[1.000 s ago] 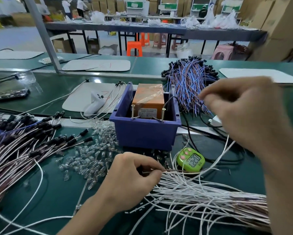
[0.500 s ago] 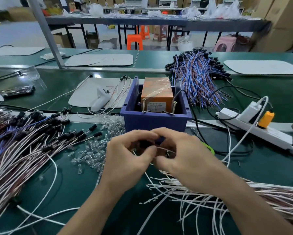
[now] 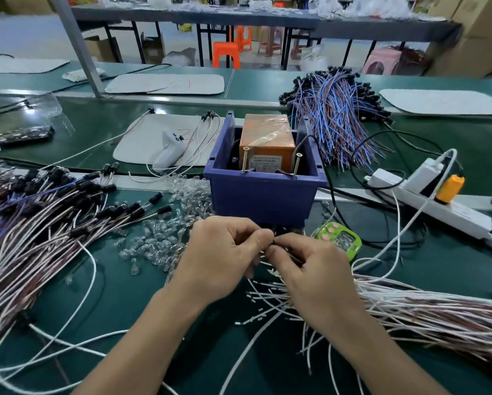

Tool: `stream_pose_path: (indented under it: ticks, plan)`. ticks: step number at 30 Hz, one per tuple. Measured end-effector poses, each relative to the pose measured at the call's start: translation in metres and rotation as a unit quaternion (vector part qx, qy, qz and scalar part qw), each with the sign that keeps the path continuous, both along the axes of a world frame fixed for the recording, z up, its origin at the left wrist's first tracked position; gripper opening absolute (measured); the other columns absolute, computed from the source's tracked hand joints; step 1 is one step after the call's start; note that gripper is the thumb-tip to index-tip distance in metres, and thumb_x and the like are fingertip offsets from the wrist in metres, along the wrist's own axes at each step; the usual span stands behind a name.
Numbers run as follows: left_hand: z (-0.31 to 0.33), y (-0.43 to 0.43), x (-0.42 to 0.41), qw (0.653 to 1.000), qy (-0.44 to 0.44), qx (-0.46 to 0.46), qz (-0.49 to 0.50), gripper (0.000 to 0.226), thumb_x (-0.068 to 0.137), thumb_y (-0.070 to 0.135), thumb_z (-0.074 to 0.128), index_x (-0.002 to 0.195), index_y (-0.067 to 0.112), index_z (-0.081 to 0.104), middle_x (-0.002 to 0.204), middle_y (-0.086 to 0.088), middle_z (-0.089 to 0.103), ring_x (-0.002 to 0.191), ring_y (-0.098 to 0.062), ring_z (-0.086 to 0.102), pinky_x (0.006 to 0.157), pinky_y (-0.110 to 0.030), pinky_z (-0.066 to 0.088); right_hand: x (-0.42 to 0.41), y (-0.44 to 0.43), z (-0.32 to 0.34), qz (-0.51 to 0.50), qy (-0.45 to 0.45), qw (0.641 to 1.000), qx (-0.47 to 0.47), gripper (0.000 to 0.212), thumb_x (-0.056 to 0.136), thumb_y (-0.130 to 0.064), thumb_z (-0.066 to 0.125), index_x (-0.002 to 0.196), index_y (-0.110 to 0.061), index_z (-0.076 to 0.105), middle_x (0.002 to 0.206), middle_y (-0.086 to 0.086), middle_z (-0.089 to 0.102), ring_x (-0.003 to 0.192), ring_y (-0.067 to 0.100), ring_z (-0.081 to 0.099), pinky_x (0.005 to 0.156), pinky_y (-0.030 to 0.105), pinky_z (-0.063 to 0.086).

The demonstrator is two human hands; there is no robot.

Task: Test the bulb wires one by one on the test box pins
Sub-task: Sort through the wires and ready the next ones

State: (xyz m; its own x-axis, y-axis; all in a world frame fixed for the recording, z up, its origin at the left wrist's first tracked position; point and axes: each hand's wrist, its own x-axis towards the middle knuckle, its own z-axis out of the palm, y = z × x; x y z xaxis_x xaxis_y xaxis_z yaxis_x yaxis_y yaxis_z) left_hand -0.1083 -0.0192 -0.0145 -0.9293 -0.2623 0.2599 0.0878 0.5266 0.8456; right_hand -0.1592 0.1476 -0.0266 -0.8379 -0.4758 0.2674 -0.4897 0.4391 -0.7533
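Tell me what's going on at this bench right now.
A person is working at a green bench. Their left hand and right hand meet just in front of the blue bin holding the orange test box, both pinching the dark end of one wire. It is not touching the two upright pins yet. A bundle of white wires lies under the right hand, and loose clear bulbs lie to the left.
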Motion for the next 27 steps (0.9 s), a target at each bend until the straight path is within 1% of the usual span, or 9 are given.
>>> stream_pose_path:
  ticks: [2, 5, 10, 14, 18, 20, 22, 24, 27]
  plan:
    - [-0.001, 0.004, 0.002, 0.998, 0.013, -0.063, 0.026, 0.025, 0.095, 0.041, 0.066, 0.073, 0.03, 0.073, 0.057, 0.014, 0.065, 0.048, -0.005, 0.06, 0.051, -0.022, 0.047, -0.003, 0.0, 0.001, 0.022, -0.027, 0.999, -0.016, 0.012, 0.092, -0.036, 0.066, 0.097, -0.036, 0.077, 0.083, -0.024, 0.073, 0.08, 0.0, 0.069, 0.066, 0.015, 0.049]
    - [0.0, 0.01, 0.004, 0.993, 0.033, -0.109, 0.037, 0.032, 0.095, 0.045, 0.059, 0.073, 0.025, 0.071, 0.058, 0.014, 0.059, 0.055, -0.007, 0.054, 0.053, -0.017, 0.037, -0.005, 0.0, 0.002, 0.064, -0.066, 0.995, -0.047, 0.01, 0.093, -0.029, 0.069, 0.091, -0.031, 0.078, 0.069, -0.019, 0.069, 0.063, 0.003, 0.062, 0.057, 0.011, 0.041]
    - [0.0, 0.013, 0.005, 0.976, 0.042, -0.173, 0.129, 0.055, 0.097, 0.058, 0.047, 0.06, 0.021, 0.062, 0.048, 0.007, 0.046, 0.053, -0.013, 0.048, 0.053, -0.027, 0.034, -0.004, 0.002, 0.008, 0.118, -0.126, 0.98, -0.104, 0.012, 0.097, -0.018, 0.069, 0.092, -0.022, 0.079, 0.065, -0.013, 0.068, 0.057, 0.001, 0.057, 0.057, 0.013, 0.042]
    - [0.003, 0.018, 0.003, 0.993, 0.045, -0.076, 0.084, 0.054, 0.098, 0.057, 0.051, 0.048, 0.038, 0.051, 0.045, 0.013, 0.043, 0.045, -0.006, 0.041, 0.048, -0.014, 0.025, -0.002, 0.004, 0.012, 0.142, -0.133, 0.974, -0.113, 0.013, 0.094, -0.031, 0.069, 0.088, -0.022, 0.078, 0.058, -0.006, 0.063, 0.05, 0.007, 0.048, 0.049, 0.025, 0.041]
    - [-0.001, 0.02, -0.003, 0.987, 0.014, 0.156, -0.03, 0.059, 0.095, 0.057, 0.054, 0.051, 0.017, 0.046, 0.055, 0.007, 0.035, 0.055, -0.014, 0.032, 0.049, -0.035, 0.026, -0.001, 0.003, 0.016, 0.171, -0.13, 0.965, -0.154, 0.025, 0.096, -0.021, 0.065, 0.073, -0.031, 0.069, 0.051, -0.018, 0.051, 0.045, 0.001, 0.043, 0.05, 0.008, 0.033]
    - [-0.001, 0.025, -0.004, 0.974, -0.009, 0.225, -0.036, 0.058, 0.095, 0.049, 0.056, 0.052, 0.013, 0.042, 0.056, -0.001, 0.034, 0.058, -0.02, 0.031, 0.052, -0.044, 0.03, -0.002, 0.004, 0.016, 0.174, -0.157, 0.956, -0.175, 0.026, 0.096, -0.023, 0.064, 0.07, -0.025, 0.067, 0.049, -0.012, 0.044, 0.045, 0.003, 0.035, 0.048, 0.012, 0.03]
    - [-0.001, 0.032, -0.005, 0.957, -0.028, 0.287, -0.027, 0.05, 0.094, 0.042, 0.056, 0.053, 0.016, 0.045, 0.055, 0.001, 0.034, 0.056, -0.018, 0.035, 0.054, -0.036, 0.038, -0.003, 0.005, 0.015, 0.174, -0.177, 0.948, -0.198, 0.027, 0.096, -0.022, 0.063, 0.069, -0.018, 0.065, 0.049, -0.008, 0.04, 0.046, 0.008, 0.031, 0.046, 0.018, 0.028]
    - [-0.001, 0.034, -0.004, 0.933, -0.047, 0.354, -0.042, 0.047, 0.092, 0.04, 0.055, 0.053, 0.014, 0.051, 0.054, 0.0, 0.038, 0.054, -0.013, 0.042, 0.057, -0.025, 0.049, -0.002, 0.005, 0.016, 0.176, -0.176, 0.944, -0.215, 0.032, 0.097, -0.019, 0.063, 0.066, -0.024, 0.063, 0.05, -0.009, 0.04, 0.045, 0.009, 0.031, 0.045, 0.02, 0.028]
    - [0.004, 0.034, -0.002, 0.928, -0.065, 0.364, -0.052, 0.049, 0.091, 0.04, 0.054, 0.048, 0.016, 0.057, 0.052, 0.001, 0.042, 0.054, -0.013, 0.045, 0.06, -0.022, 0.046, -0.001, 0.004, 0.018, 0.18, -0.142, 0.949, -0.216, 0.037, 0.097, -0.016, 0.063, 0.065, -0.034, 0.064, 0.05, -0.014, 0.045, 0.046, 0.004, 0.035, 0.046, 0.016, 0.031]
